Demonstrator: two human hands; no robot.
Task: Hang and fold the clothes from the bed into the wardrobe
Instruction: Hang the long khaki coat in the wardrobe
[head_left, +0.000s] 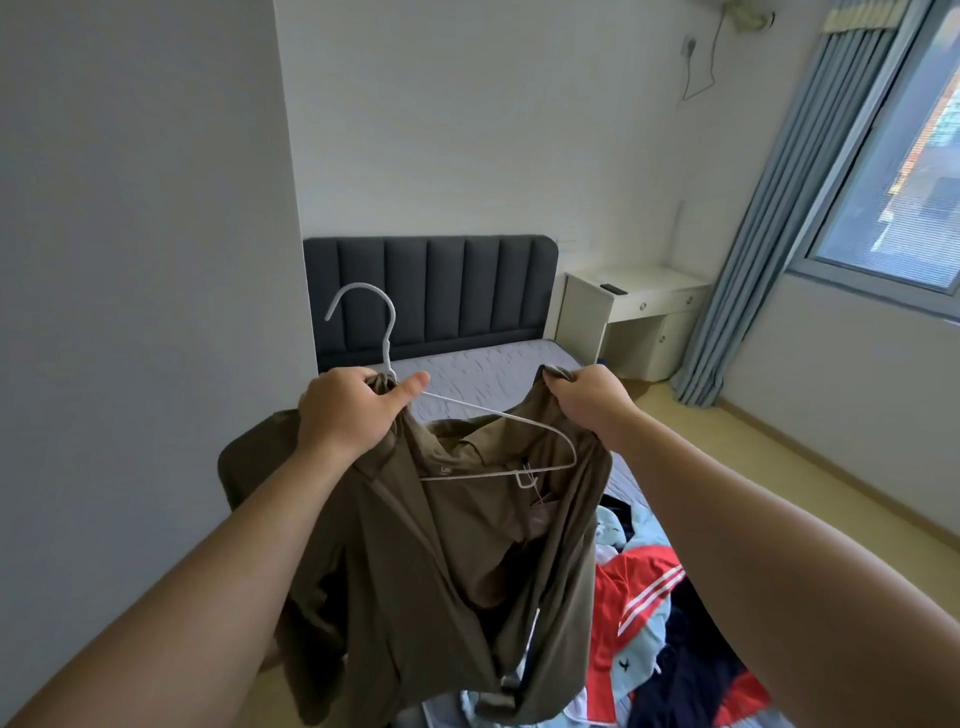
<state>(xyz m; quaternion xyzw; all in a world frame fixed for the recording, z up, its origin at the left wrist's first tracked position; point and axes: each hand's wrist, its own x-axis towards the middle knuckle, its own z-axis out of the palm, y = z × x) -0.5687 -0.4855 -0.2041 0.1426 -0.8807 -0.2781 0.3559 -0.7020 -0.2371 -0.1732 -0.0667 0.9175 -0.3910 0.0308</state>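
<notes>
Supporting bed (467, 371): quilted grey mattress, padded ribbed headboard.
Garment (467, 571): soft olive-brown cloth, draped, held above the bed.
Clothes pile (639, 597): crumpled red, blue and navy fabrics on the bed.
Left hand (348, 410): curled round hanger neck and collar.
Right hand (587, 400): pinching a fold of the garment.
Hanger (388, 338): thin white wire, hooked.

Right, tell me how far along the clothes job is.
Done: nothing shows; the wardrobe is out of view. In hand: left hand grips the white hanger and brown garment, right hand pinches its other side, not yet seated. Left: the pile of clothes on the bed.
</notes>
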